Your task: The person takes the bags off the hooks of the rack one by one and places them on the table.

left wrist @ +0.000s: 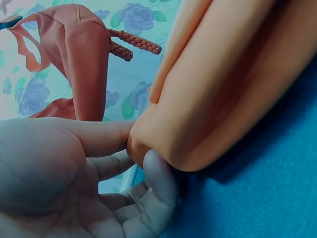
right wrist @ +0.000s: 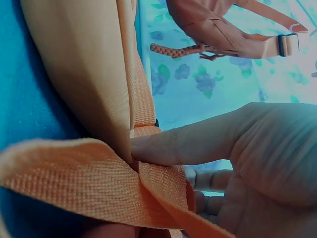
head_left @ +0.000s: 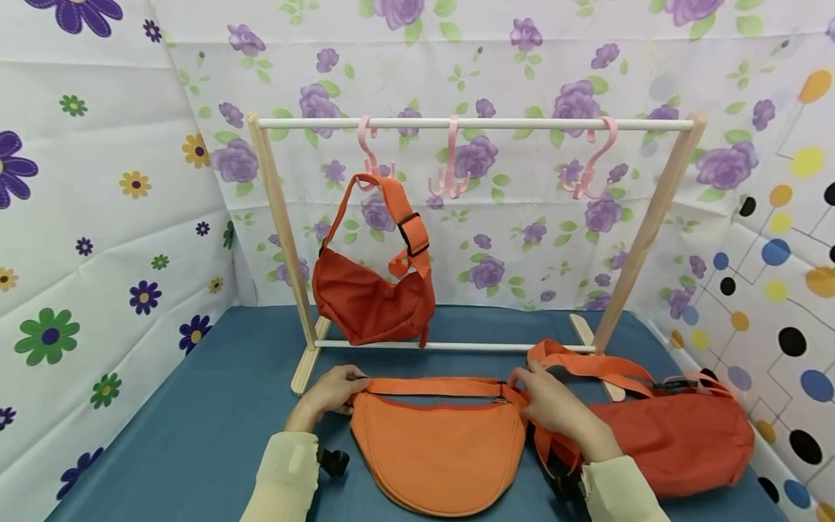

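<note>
An orange half-moon waist bag (head_left: 440, 453) stands or lies at the front middle of the blue surface, its orange strap (head_left: 433, 388) running along the top. My left hand (head_left: 331, 395) pinches the bag's left upper corner between thumb and fingers; the left wrist view shows that folded orange corner (left wrist: 163, 134) close up. At the other end, my right hand (head_left: 557, 409) pinches the right upper corner where the webbing strap (right wrist: 94, 183) joins, thumb pressed on the fabric. Beside the right wrist lies a red-orange cylindrical bag (head_left: 678, 438) with orange straps, partly overlapped by the hand.
Behind stands a wooden rack with a white top rail (head_left: 509, 124). From its left pink hook (head_left: 368, 148) hangs a red bag (head_left: 375, 297) by an orange strap. A middle pink hook (head_left: 450, 163) and a right pink hook (head_left: 595, 163) hold nothing. Patterned cloth walls surround the blue surface.
</note>
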Available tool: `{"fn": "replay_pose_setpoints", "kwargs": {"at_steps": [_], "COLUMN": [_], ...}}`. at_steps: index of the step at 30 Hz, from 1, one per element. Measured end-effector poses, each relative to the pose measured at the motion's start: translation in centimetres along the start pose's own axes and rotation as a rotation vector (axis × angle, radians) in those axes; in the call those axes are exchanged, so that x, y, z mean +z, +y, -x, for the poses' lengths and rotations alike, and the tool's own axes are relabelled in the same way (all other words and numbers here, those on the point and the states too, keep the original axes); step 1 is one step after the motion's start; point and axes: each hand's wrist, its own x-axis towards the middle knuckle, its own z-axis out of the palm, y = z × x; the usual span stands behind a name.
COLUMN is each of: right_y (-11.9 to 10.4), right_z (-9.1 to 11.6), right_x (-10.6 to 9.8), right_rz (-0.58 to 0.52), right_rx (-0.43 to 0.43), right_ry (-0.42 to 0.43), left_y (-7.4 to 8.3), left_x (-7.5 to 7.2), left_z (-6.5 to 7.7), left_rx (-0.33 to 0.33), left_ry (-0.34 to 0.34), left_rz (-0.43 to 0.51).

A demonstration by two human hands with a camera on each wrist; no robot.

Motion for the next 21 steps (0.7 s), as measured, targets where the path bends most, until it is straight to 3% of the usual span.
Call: {"fn": "replay_pose_setpoints", "kwargs": {"at_steps": [6,13,21], "right_y": [-0.1,0.0,0.1], "right_z": [-0.1,0.2,0.7], "right_x": [0.1,-0.8,-2.2], "right_rz": [0.022,-0.045,-0.161], "right_rx": [0.005,-0.001,-0.124], "right_ry": [0.010,-0.008,0.054], "left_y": [-0.1,0.0,0.1], "left_x": [0.1,-0.2,-0.7], "left_z": [-0.1,-0.1,-0.2], "left_rx": [0.009,0.037,0.077], "left_ry": [0.005,0.028,0.047], "left_rz": [-0.017,-0.081,-0.062]}}
